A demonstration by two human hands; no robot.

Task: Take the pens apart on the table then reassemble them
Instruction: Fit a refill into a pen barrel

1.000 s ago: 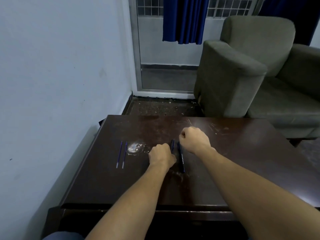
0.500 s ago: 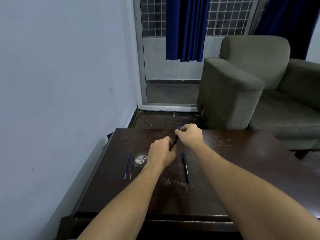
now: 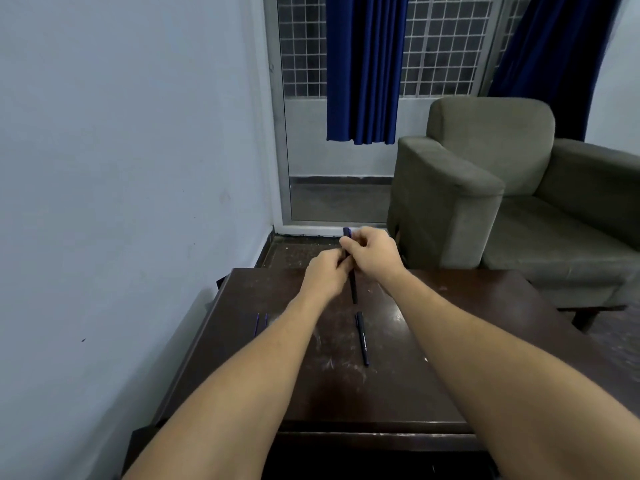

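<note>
A dark pen (image 3: 353, 285) is held upright above the far part of the dark wooden table (image 3: 450, 341). My right hand (image 3: 372, 252) grips its upper part, and the blue end pokes out above the fingers. My left hand (image 3: 325, 275) pinches the same pen just below, from the left. A second dark pen (image 3: 362, 338) lies flat on the table in front of the hands. Two thin blue refills (image 3: 261, 323) lie side by side at the left, partly hidden by my left forearm.
A pale wall runs close along the table's left side. A grey armchair (image 3: 485, 202) stands beyond the table's far right corner. Behind are a glass door with a grille and blue curtains (image 3: 362, 67).
Both hands picked one pen up off the table and raised it upright toward the far edge. The view tilted upward. The other pen and the refills stayed where they were.
</note>
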